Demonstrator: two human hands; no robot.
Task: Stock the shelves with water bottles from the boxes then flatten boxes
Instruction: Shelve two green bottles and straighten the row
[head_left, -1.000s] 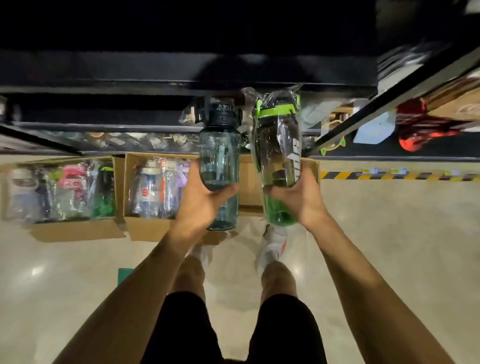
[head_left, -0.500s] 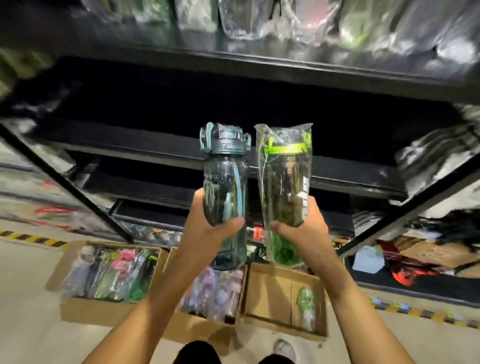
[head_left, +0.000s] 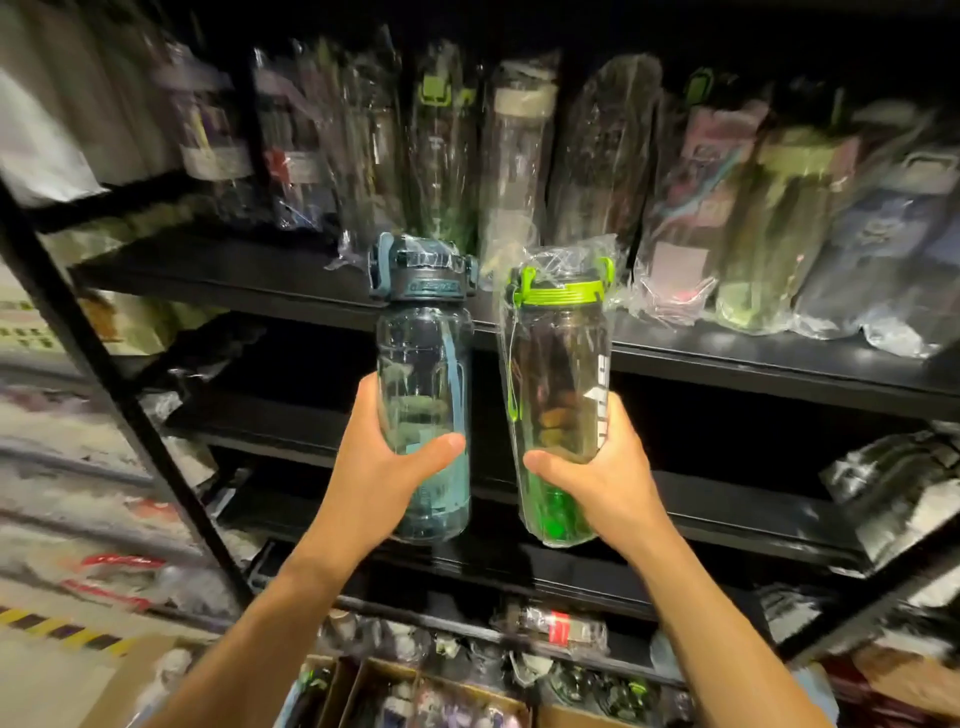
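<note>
My left hand grips a blue-grey water bottle round its lower half and holds it upright. My right hand grips a green-lidded bottle wrapped in clear plastic, also upright. The two bottles are side by side, a small gap between them, with their lids level with the front edge of a black shelf. Several wrapped bottles stand in a row on that shelf behind them. Cardboard boxes with more wrapped bottles lie on the floor at the bottom of the view.
The black rack has lower shelves with wrapped goods at the right. A slanted black upright runs down the left side. Yellow-black floor tape marks the floor at the lower left.
Both hands have raised the bottles from over the floor boxes up to the stocked shelf. My view has tilted upward, so the boxes now sit at the bottom edge.
</note>
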